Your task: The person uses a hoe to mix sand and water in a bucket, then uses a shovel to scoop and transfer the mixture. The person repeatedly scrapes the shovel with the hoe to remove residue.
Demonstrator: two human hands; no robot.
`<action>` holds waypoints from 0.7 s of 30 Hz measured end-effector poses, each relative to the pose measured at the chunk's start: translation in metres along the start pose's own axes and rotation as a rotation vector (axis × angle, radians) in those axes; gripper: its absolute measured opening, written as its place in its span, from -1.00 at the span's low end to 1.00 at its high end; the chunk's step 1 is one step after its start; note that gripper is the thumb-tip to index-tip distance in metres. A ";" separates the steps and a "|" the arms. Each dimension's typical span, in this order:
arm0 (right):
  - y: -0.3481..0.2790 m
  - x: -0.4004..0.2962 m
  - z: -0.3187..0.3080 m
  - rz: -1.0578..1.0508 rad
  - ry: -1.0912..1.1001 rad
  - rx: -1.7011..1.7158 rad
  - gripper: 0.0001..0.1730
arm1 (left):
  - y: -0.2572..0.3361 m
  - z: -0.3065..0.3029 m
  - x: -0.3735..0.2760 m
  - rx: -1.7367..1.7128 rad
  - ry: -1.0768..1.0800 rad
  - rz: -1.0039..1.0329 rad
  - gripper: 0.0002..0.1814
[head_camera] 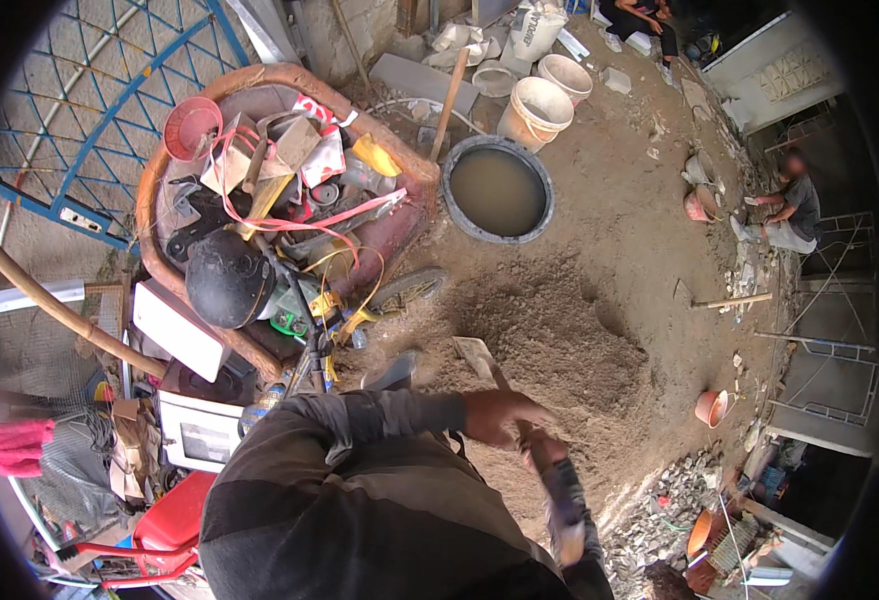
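My left hand [501,417] reaches across from the left and grips the shaft of a long-handled digging tool [493,370]. Just below it, my right hand [549,450] is closed around the same wooden handle, whose butt end slants down past my right forearm. The tool's flat metal blade [472,351] rests at the left side of a heap of grey-brown sand or dry mix [552,315]. Whether it is a shovel or a hoe, I cannot tell. One of my shoes [396,369] stands left of the blade.
Beyond the heap stands a round black tub [498,191] of murky water, with buckets [537,109] behind. A cluttered planter [259,71] and a bicycle wheel [409,289] border the left. Rightward lie a hoe [732,301], rubble [653,495] and a seated person [792,206].
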State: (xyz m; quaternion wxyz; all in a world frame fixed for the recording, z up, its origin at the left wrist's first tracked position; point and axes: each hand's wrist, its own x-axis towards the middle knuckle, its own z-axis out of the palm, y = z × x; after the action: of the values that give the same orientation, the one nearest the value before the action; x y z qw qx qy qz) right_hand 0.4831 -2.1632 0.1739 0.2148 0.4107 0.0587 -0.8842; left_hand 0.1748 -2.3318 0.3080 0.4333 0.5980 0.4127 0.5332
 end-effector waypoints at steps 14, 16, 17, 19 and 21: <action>-0.032 0.020 0.160 -0.941 0.177 -0.137 -0.65 | 0.004 -0.014 0.099 0.057 0.058 -0.101 -0.62; -0.053 0.062 0.130 -0.764 0.001 0.332 -0.65 | 0.001 -0.019 0.120 0.088 0.201 -0.025 -0.63; -0.061 0.073 0.118 -0.731 0.020 0.335 -0.64 | -0.008 -0.022 0.131 -0.180 0.284 -0.033 -0.67; -0.057 0.078 0.091 -0.710 0.186 0.193 -0.66 | -0.002 -0.060 0.146 -0.155 0.248 -0.117 -0.69; -0.043 0.078 0.064 -0.650 0.411 -0.093 -0.71 | 0.001 -0.087 0.154 -0.294 0.457 -0.002 -0.64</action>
State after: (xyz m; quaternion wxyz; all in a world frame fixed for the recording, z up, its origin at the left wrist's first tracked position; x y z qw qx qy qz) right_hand 0.3753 -2.1683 0.1542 -0.0746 0.5289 0.2675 -0.8019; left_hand 0.1022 -2.1786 0.3571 0.4115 0.3924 0.4188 0.7081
